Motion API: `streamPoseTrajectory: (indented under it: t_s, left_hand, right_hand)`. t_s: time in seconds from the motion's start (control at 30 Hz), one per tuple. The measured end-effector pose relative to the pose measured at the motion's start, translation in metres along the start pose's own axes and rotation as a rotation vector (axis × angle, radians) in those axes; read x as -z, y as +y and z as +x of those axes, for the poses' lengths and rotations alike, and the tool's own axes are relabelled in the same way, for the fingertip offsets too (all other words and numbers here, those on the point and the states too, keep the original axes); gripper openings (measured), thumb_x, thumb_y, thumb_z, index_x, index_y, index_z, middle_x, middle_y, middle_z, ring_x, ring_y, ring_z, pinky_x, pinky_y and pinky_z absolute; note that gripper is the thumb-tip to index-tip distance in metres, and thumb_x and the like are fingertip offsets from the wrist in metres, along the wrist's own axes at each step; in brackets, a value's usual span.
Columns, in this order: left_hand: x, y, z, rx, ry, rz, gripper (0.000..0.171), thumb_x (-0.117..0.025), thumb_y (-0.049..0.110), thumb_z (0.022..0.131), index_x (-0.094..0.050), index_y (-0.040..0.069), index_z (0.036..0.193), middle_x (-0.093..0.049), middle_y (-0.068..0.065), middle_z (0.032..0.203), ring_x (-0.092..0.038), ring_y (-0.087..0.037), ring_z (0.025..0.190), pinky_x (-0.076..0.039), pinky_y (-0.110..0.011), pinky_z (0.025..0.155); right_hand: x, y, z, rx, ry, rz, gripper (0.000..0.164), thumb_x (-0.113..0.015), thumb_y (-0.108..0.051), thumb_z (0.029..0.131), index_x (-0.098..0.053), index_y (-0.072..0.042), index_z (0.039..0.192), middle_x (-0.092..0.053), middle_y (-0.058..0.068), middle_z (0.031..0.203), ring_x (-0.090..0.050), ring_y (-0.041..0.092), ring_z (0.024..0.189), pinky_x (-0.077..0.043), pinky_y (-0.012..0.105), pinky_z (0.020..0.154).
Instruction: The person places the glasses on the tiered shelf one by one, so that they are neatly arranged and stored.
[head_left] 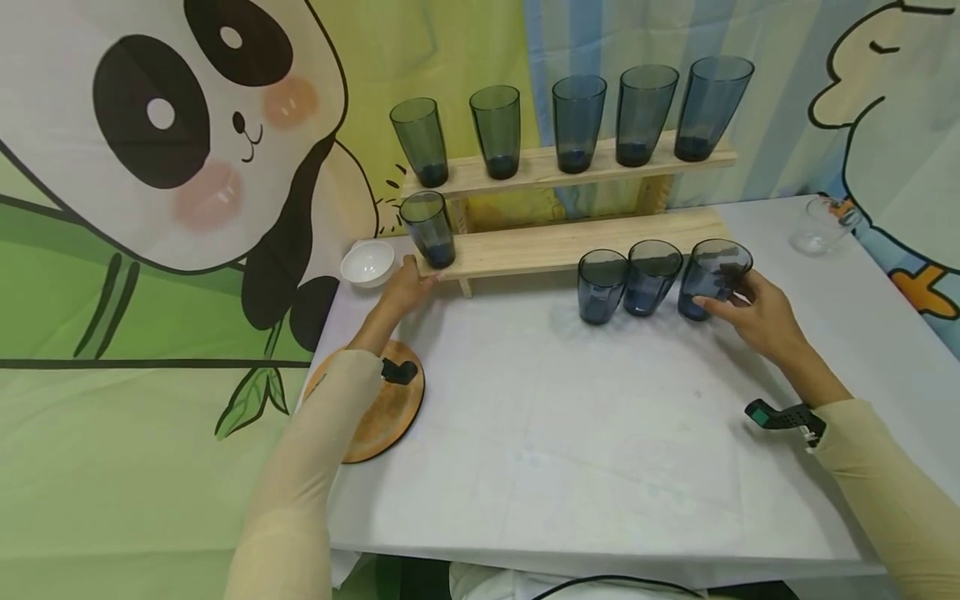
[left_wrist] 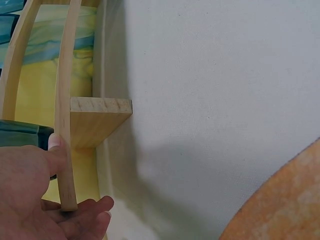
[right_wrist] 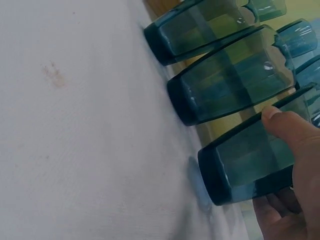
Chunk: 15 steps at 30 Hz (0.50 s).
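Note:
My right hand (head_left: 765, 321) holds a blue-tinted drinking glass (head_left: 712, 279), the rightmost of three on the tablecloth before the rack; in the right wrist view the thumb lies along one side of that glass (right_wrist: 250, 155) and fingers curl behind it. The two other glasses (head_left: 652, 279) (head_left: 602, 287) stand close together to its left. My left hand (head_left: 405, 292) grips the left end of the lower board of a two-tier wooden rack (head_left: 540, 250), thumb above and fingers beneath. Close by that thumb, a glass (head_left: 429, 229) stands on the board's left end.
Several tinted glasses (head_left: 577, 125) line the rack's upper board (head_left: 540, 171). A white bowl (head_left: 367, 264) sits left of the rack. A round wooden board (head_left: 390, 417) lies under the left forearm. At the back right stands a clear glass vessel (head_left: 817, 229).

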<state>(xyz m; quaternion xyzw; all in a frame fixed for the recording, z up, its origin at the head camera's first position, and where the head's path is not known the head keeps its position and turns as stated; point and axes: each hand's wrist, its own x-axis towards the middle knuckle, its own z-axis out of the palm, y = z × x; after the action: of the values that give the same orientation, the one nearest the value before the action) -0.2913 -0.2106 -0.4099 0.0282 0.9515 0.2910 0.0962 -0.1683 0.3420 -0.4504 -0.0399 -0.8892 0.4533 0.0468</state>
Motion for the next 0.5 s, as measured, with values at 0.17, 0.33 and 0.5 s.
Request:
streamPoseTrajectory:
  t_s: [0.17, 0.33, 0.5]
  left_hand:
    - [0.0, -0.001, 0.002, -0.004, 0.003, 0.003, 0.091, -0.054, 0.043, 0.109, -0.006, -0.013, 0.163, -0.025, -0.04, 0.164, -0.031, -0.049, 0.154, -0.028, -0.053, 0.126]
    - [0.0, -0.002, 0.002, 0.001, -0.005, -0.009, 0.091, -0.054, 0.043, 0.11, -0.005, -0.011, 0.163, -0.024, -0.039, 0.165, -0.03, -0.048, 0.155, -0.028, -0.053, 0.127]
    - [0.0, -0.003, 0.002, 0.002, -0.004, -0.015, 0.091, -0.055, 0.043, 0.109, -0.005, -0.011, 0.163, -0.024, -0.04, 0.165, -0.03, -0.048, 0.155, -0.027, -0.053, 0.127]
  right_hand:
    - [0.009, -0.012, -0.004, -0.024, 0.046, -0.015, 0.092, -0.075, -0.049, 0.096, -0.034, 0.001, 0.161, -0.046, 0.033, 0.156, -0.042, 0.051, 0.147, -0.034, 0.059, 0.12]
    - [0.02, -0.031, -0.003, -0.012, 0.106, -0.029, 0.089, -0.075, -0.047, 0.098, -0.034, 0.001, 0.161, -0.043, 0.031, 0.159, -0.04, 0.05, 0.149, -0.033, 0.056, 0.121]
    - [0.029, -0.052, 0.007, 0.01, 0.177, -0.024, 0.085, -0.074, -0.045, 0.098, -0.036, -0.005, 0.162, -0.042, 0.025, 0.163, -0.04, 0.043, 0.151, -0.033, 0.049, 0.123]
